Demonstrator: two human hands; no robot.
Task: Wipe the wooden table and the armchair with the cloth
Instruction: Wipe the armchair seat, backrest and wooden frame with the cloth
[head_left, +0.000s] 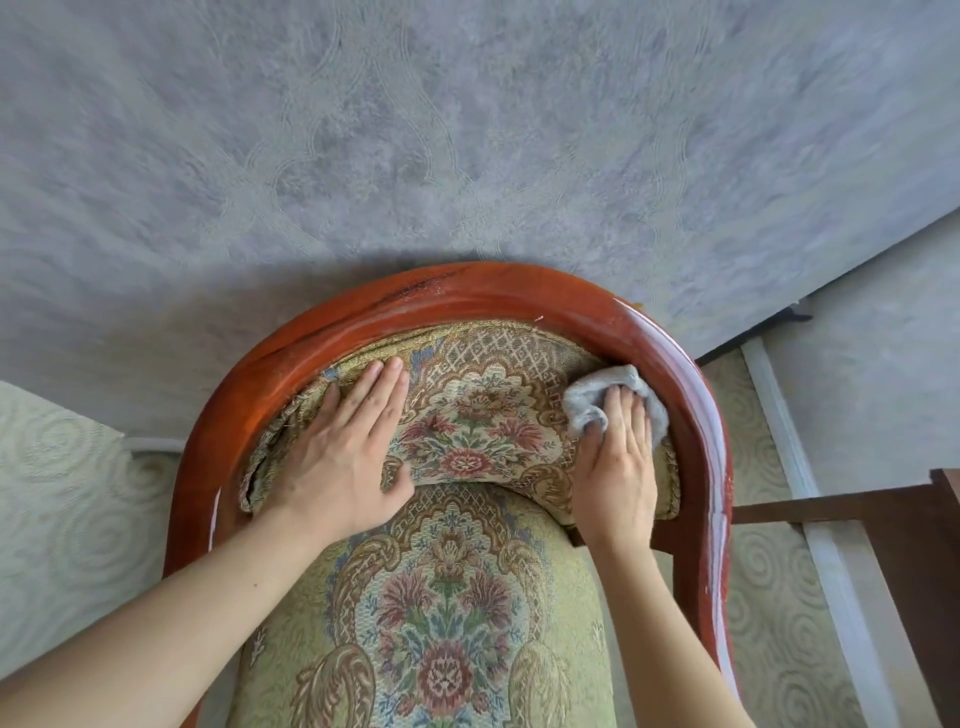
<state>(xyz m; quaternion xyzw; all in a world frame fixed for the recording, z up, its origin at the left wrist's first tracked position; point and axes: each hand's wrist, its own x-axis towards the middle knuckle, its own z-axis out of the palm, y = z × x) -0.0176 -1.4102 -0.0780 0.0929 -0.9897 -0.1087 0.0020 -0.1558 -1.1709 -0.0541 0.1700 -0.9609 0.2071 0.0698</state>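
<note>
From the head camera, your right hand (615, 467) presses the grey cloth (602, 397) with curled fingers (626, 410) into the seam where the armchair (467, 415) backrest meets its curved wooden rail (519, 291), while your left hand (348, 441) lies flat, fingers straight and together, on the floral padding. The bunched cloth could snag on the frayed trim there or slip from under your fingertips; its long axis runs roughly along the rail, slanting up-left to down-right.

Cloth (592, 402) part hidden under right hand (615, 467); fingertips buried in its folds. Armchair (467, 301) seat front and both armrests' lower ends cut by bottom edge. Dark wooden desk (904, 519) mostly cut by right edge. Wall blurred.
</note>
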